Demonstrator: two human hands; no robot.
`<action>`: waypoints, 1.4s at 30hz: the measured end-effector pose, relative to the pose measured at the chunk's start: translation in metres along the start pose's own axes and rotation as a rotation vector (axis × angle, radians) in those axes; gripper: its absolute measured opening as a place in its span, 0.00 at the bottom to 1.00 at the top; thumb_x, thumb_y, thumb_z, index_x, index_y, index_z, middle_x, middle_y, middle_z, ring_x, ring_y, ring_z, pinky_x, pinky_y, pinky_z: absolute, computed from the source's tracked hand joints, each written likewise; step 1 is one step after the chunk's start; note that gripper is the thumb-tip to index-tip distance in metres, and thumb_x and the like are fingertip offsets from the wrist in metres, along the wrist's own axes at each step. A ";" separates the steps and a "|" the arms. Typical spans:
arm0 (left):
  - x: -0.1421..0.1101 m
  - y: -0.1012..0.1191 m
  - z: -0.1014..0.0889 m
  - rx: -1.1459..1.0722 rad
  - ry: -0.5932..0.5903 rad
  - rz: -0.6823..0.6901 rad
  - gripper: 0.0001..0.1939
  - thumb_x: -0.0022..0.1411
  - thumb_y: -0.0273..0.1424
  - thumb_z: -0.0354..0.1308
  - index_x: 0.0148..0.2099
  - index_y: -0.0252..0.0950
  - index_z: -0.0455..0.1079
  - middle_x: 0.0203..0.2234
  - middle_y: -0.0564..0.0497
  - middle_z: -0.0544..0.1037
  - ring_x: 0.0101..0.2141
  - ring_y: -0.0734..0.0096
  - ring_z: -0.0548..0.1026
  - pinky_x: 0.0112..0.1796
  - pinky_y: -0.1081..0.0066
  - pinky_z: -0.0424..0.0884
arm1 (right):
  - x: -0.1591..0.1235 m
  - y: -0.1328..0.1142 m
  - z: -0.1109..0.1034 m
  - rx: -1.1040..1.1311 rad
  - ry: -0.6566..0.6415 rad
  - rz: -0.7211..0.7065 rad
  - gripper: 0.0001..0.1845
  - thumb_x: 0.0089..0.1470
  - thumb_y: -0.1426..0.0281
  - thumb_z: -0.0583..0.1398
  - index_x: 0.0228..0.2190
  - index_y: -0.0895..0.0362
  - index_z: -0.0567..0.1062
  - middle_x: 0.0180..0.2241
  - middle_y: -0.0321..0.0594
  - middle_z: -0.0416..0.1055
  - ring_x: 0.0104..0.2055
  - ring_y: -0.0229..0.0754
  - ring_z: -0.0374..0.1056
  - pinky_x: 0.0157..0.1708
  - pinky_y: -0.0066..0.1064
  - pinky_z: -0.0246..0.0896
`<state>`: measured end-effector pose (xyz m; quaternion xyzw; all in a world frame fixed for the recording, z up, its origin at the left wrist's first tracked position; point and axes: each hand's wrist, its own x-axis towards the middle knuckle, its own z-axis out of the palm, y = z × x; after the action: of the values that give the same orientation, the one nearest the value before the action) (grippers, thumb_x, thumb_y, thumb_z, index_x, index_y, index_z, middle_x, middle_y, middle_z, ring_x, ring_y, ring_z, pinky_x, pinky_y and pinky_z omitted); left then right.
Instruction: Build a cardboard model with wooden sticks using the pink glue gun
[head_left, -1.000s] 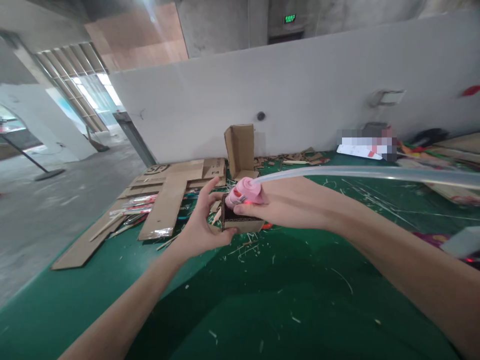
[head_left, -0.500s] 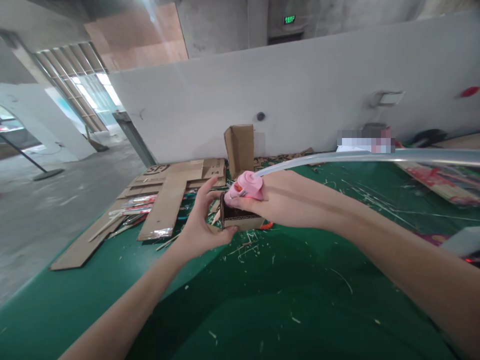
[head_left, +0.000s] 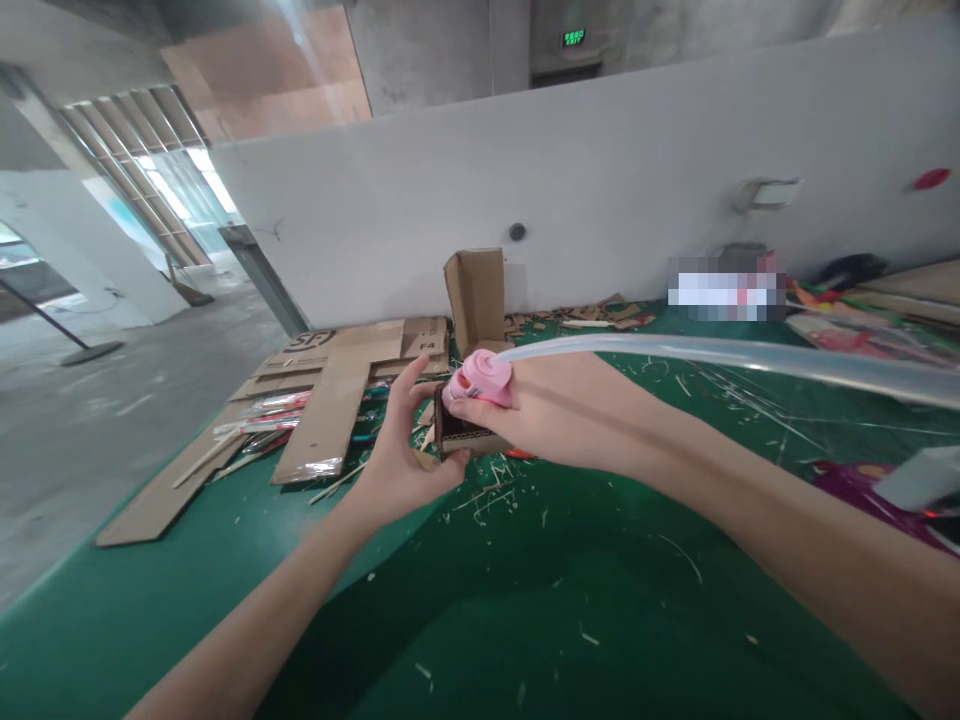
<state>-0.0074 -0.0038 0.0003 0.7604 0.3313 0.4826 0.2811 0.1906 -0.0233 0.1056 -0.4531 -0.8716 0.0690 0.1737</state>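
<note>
In the head view, my left hand (head_left: pixel 401 455) grips a small open cardboard box (head_left: pixel 474 443) by its left side, thumb below and fingers above. My right hand (head_left: pixel 566 410) is closed around a pink hot glue gun (head_left: pixel 490 374). A long, clear glue stick (head_left: pixel 675 350) runs out of the gun's back toward the right edge. The gun's front end points down into the box; its tip is hidden. Behind my right hand and the box, a bit of an orange-red handle (head_left: pixel 519 454) shows.
Flat cardboard pieces (head_left: pixel 322 420) and packets of sticks (head_left: pixel 277 403) lie on the left of the green table (head_left: pixel 480 620). A folded cardboard piece (head_left: pixel 480 295) stands by the white wall. Scraps and glue strands litter the tabletop. At right is a purple item (head_left: pixel 862 495).
The glue gun has tipped and shifted slightly left over the box, and its glue stick has swung lower on the right. My left hand keeps its hold.
</note>
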 end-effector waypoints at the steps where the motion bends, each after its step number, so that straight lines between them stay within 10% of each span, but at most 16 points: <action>1: 0.000 0.000 0.000 0.001 0.002 -0.003 0.51 0.50 0.25 0.64 0.69 0.46 0.40 0.55 0.42 0.66 0.55 0.52 0.67 0.51 0.53 0.69 | 0.000 -0.003 -0.001 -0.004 -0.014 0.021 0.20 0.65 0.56 0.47 0.36 0.52 0.73 0.24 0.34 0.70 0.22 0.37 0.59 0.24 0.29 0.45; 27: 0.000 0.002 -0.002 0.060 -0.033 -0.025 0.49 0.51 0.25 0.63 0.69 0.46 0.41 0.53 0.43 0.65 0.53 0.55 0.67 0.48 0.60 0.72 | -0.006 -0.002 -0.013 -0.066 -0.102 0.198 0.22 0.63 0.52 0.46 0.33 0.52 0.73 0.23 0.36 0.69 0.22 0.40 0.61 0.25 0.32 0.48; 42: 0.002 0.003 -0.005 0.049 -0.062 -0.051 0.47 0.49 0.25 0.63 0.67 0.46 0.45 0.52 0.43 0.66 0.53 0.53 0.68 0.49 0.57 0.72 | -0.001 0.002 0.000 -0.004 -0.073 0.066 0.20 0.63 0.55 0.47 0.36 0.51 0.74 0.30 0.36 0.74 0.25 0.38 0.64 0.27 0.31 0.47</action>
<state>-0.0105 -0.0035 0.0051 0.7731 0.3534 0.4431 0.2847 0.1928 -0.0233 0.1043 -0.4791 -0.8621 0.0894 0.1385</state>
